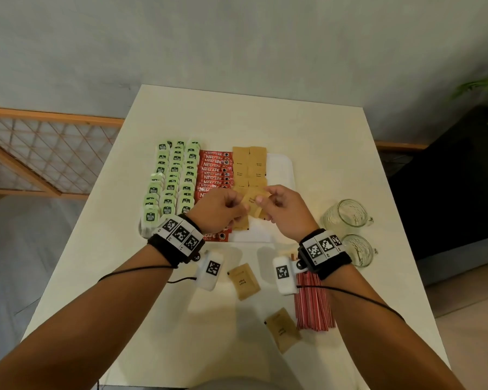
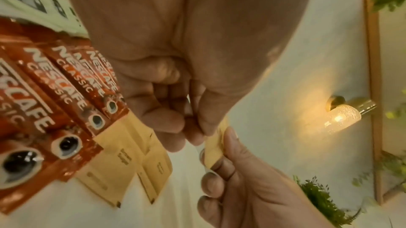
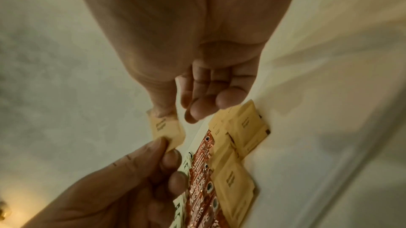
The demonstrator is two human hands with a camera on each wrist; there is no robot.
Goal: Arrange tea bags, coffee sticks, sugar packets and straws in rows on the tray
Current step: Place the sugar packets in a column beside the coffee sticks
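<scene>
Both hands hold one brown sugar packet (image 1: 252, 199) just above the white tray (image 1: 279, 170). My left hand (image 1: 237, 206) pinches its left end, thumb against fingertips (image 2: 197, 134). My right hand (image 1: 268, 199) pinches the other end (image 3: 163, 112), its remaining fingers loosely curled. On the tray lie rows of green tea bags (image 1: 172, 181), red coffee sticks (image 1: 213, 170) and brown sugar packets (image 1: 250, 164). A bundle of red straws (image 1: 313, 302) lies on the table under my right wrist. The near end of the sugar rows is hidden by my hands.
Two loose sugar packets (image 1: 244, 280) (image 1: 282, 329) lie on the cream table (image 1: 335, 153) near its front. Two glass mugs (image 1: 347, 213) (image 1: 358, 249) stand right of the tray. The tray's right strip is bare. A wooden lattice screen (image 1: 40, 153) stands to the left.
</scene>
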